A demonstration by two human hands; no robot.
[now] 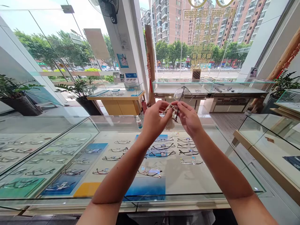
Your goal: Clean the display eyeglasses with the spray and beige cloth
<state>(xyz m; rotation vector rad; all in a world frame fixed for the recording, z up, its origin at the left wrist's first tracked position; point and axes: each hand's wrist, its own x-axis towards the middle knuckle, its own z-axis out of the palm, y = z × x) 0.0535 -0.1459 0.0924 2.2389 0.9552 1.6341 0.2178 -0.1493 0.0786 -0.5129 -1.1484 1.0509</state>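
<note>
Both my arms reach forward over a glass display counter (58,134). My left hand (156,120) is closed, pinching a small beige cleaning cloth (169,109) against a pair of glasses (180,93). My right hand (188,117) is closed too, gripping the glasses by the frame near one temple. One lens stands up above my fingers. Under the counter glass lie several rows of spectacle frames (164,146).
A small white bottle with a blue cap (139,122) stands on the counter left of my hands. More glass cases stand at left (23,125), right (269,131) and ahead by the window (201,82). Potted plants (82,90) flank a wooden counter.
</note>
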